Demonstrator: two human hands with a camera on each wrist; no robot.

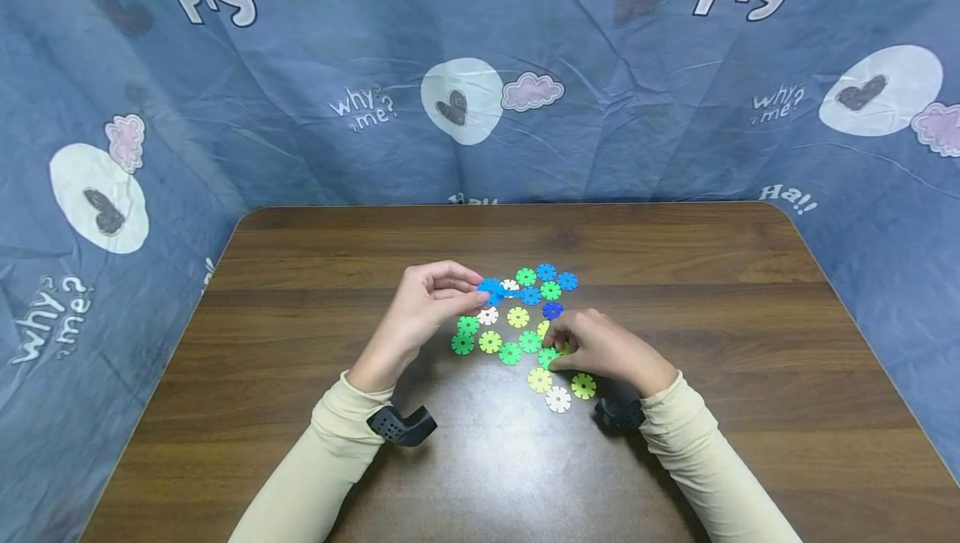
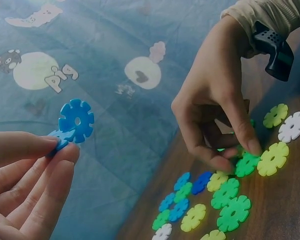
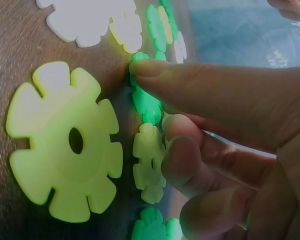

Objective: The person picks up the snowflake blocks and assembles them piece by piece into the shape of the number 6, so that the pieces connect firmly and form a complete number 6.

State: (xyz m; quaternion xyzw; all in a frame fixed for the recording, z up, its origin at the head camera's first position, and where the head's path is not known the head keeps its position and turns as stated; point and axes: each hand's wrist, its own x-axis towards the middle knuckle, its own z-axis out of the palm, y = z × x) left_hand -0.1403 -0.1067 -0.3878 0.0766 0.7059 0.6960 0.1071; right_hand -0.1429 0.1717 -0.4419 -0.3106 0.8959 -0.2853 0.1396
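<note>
My left hand point(image 1: 423, 318) pinches a joined piece of blue notched discs point(image 2: 77, 121) between thumb and fingertips, raised above the table. One disc stands at an angle to another in the left wrist view. My right hand point(image 1: 603, 347) reaches down over the loose discs with its thumb and fingers apart and bent. Its thumb tip overlaps a green notched disc point(image 3: 147, 102), which lies on the table, and a fingertip is close to that disc's edge. A yellow notched disc point(image 3: 72, 145) lies near the right hand.
More discs lie on the brown wooden table point(image 1: 300, 443), among them a white disc point(image 1: 558, 399), a dark blue disc point(image 1: 552, 311) and a green disc point(image 1: 462, 344). A blue printed cloth point(image 1: 300, 151) hangs behind the table's far edge.
</note>
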